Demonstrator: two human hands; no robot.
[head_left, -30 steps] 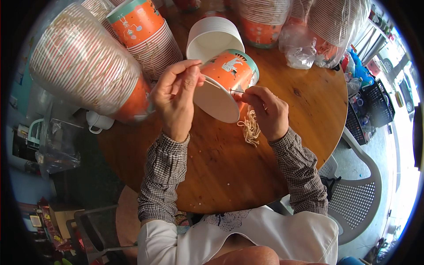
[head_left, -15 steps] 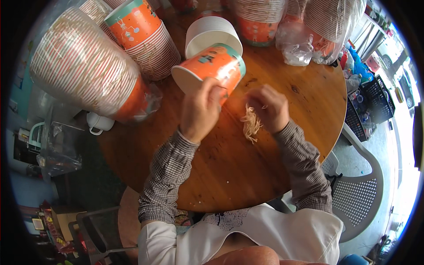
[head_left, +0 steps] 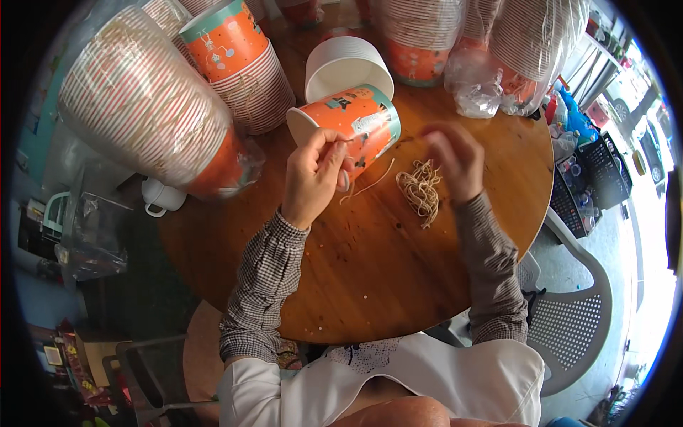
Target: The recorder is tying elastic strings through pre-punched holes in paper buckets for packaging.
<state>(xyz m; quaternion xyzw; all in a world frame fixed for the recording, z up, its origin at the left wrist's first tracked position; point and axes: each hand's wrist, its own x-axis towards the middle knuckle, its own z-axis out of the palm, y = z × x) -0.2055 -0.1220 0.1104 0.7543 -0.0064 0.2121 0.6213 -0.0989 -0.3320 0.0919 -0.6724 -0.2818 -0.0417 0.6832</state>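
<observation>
We have our left hand [head_left: 316, 174] at an orange printed paper tub [head_left: 345, 117], our blurred right hand [head_left: 459, 162] near tangled string [head_left: 420, 191] on the wooden tabletop [head_left: 370, 277].

Round surface [head_left: 384, 285], brown wood with visible grain, 1. Grey plastic chair [head_left: 573, 324] with perforated panel, 1, at right on pale floor [head_left: 622, 260]; dark-framed chair [head_left: 146, 373], 1, at lower left. Light: bright daylight along right edge, left side dimmer.
</observation>
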